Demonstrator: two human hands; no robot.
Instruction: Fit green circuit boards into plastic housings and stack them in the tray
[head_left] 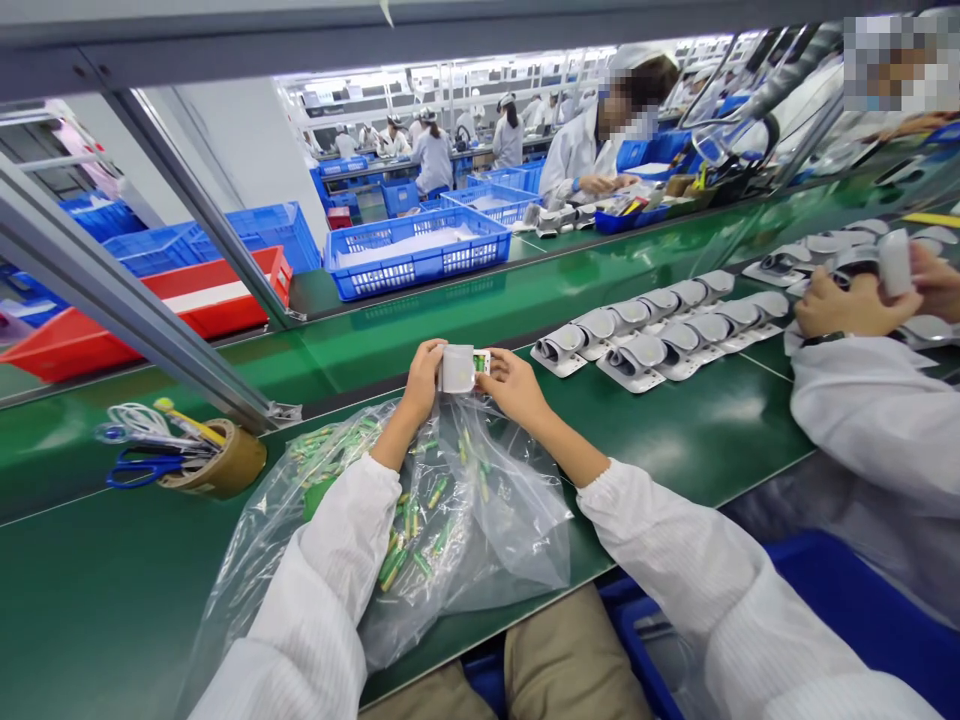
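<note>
My left hand (423, 376) grips the left side of a white wrist-cuff device (457, 370), held up above the bench. At the device's right end, green shows inside a small white opening. The fingers of my right hand (516, 388) are closed at that end; what they pinch, if anything, is hidden. Below both hands lies a clear plastic bag (517, 535) with many small green-and-gold batteries (394, 562) in it. To the right, wrist-cuff devices (640, 355) with curled grey cuffs stand in two rows.
A brown holder (225, 465) with scissors (142, 468) and pens stands at left. Metal posts rise beside a red tray (225, 300). A blue crate (420, 265) sits beyond the green belt (397, 325). A co-worker's hands (855, 300) handle a similar device at right.
</note>
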